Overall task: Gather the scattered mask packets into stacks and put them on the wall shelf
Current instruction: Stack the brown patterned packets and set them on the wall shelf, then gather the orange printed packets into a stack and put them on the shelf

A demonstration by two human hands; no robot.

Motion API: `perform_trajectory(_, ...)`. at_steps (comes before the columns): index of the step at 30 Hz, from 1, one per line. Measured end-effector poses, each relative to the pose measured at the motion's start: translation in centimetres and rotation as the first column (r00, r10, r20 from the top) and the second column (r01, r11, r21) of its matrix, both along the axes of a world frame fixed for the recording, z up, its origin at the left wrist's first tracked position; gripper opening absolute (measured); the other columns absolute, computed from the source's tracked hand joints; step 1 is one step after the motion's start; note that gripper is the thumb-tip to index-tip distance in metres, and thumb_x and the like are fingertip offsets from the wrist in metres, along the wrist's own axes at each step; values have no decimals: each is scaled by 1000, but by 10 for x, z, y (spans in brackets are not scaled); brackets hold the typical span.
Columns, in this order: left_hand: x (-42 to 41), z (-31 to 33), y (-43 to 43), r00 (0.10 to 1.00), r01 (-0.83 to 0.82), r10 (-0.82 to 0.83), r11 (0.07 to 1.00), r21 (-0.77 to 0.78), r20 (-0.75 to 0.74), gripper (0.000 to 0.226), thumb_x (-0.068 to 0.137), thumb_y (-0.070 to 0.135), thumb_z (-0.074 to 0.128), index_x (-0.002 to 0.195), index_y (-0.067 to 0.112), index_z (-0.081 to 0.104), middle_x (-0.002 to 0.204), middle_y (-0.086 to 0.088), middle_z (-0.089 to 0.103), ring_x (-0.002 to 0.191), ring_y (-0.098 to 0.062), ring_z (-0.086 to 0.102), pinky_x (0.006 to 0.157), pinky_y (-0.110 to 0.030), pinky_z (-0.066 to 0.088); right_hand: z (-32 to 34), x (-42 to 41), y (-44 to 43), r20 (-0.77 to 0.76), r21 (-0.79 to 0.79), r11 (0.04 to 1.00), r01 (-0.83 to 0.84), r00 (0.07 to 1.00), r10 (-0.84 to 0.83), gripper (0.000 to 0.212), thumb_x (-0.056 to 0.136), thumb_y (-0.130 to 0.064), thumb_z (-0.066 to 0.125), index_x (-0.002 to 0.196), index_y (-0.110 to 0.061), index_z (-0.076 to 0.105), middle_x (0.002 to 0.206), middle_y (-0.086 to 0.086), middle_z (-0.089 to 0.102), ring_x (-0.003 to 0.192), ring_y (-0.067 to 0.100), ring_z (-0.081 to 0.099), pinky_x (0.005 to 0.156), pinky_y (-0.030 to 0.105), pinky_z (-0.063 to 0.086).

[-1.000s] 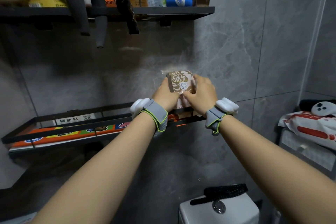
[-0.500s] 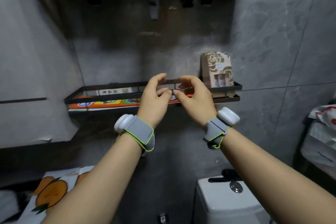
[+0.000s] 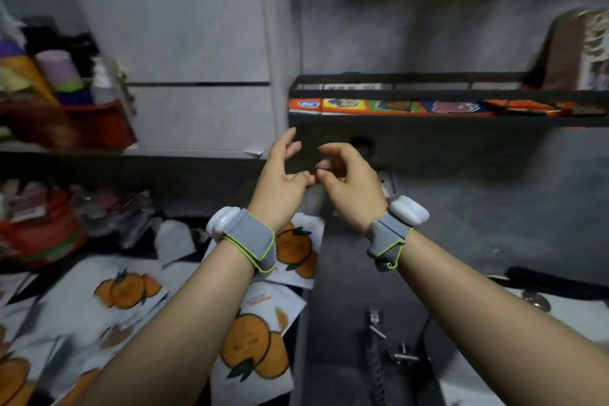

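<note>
White, orange-printed mask packets (image 3: 253, 349)

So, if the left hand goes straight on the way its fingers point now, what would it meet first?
Probably the left end of the black wall shelf: the left hand points up toward it. Depth is unclear, so it might pass in front of the shelf.
</note>
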State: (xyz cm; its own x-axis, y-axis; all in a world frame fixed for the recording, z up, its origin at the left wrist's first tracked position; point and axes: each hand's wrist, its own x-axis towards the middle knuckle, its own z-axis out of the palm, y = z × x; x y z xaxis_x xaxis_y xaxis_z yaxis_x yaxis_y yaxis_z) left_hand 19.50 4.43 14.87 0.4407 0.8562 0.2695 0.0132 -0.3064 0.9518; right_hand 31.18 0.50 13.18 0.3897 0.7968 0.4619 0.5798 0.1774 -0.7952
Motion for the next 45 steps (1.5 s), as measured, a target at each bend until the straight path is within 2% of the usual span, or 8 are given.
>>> perform_trajectory(3,-35,-23,7,998,-45,44,999,-13,-40,70,88,-7,49,145,26,26,149,-4,37,99,-17,65,97,-40,50,-22,-34,10,-10,-51,998,-31,999,30,35,87,-8,58,121,-16,55,95,-1,60,90,13,60,84,25,49)
perform_trajectory(6,-70,-46,13,993,-87,84,996,-29,-82,71,88,-5,51,146,25,24,150,-5,35,95,-16,66,86,-22,51,-44,-66,19,-25,-99,994,-56,998,54,34,86,-9,59,119,-16,55,94,-2,60,87,13,59,80,23,48)
perform_trajectory(9,-102,-67,16,992,-77,67,993,-86,-110,73,87,-1,57,146,26,24,152,-4,33,131,-17,45,100,-31,46,-65,-90,22,-13,-155,986,-59,998,58,33,86,-11,60,119,-17,55,94,-2,61,87,15,60,80,21,45)
perform_trajectory(11,-120,-82,17,991,-67,52,990,-121,-125,74,86,0,60,146,26,25,152,-3,32,139,-10,32,108,-38,42,-80,-105,23,-40,-194,979,-59,998,53,33,86,-12,61,118,-18,55,93,-2,61,88,19,62,83,34,50)
perform_trajectory(19,-165,-142,7,954,-79,22,980,-182,-299,55,92,8,54,142,24,34,148,1,40,115,-28,60,96,-38,48,-137,-140,6,-65,-352,935,-35,998,13,33,89,-12,60,121,-14,54,97,3,60,91,25,61,82,38,50)
perform_trajectory(31,-167,-216,-5,905,-149,-32,911,-384,-425,55,91,4,51,142,17,34,152,-4,32,143,-23,27,115,-42,28,-208,-136,-6,56,-620,784,30,998,6,49,87,-8,58,134,-16,46,141,11,45,131,29,42,104,30,34)
perform_trajectory(37,-162,-230,4,878,-250,20,872,-422,-479,49,91,5,53,136,20,44,146,-6,37,135,-22,36,102,-32,38,-221,-128,8,21,-670,742,16,1000,-3,56,82,-14,66,134,-17,45,140,12,42,130,29,40,103,31,35)
perform_trajectory(45,-162,-238,16,791,-408,175,865,-292,-587,63,76,3,64,134,14,45,141,-12,38,125,-32,45,104,-42,43,-222,-123,19,-107,-694,720,14,987,-122,68,81,-10,68,139,-20,34,122,10,57,116,32,53,92,31,43)
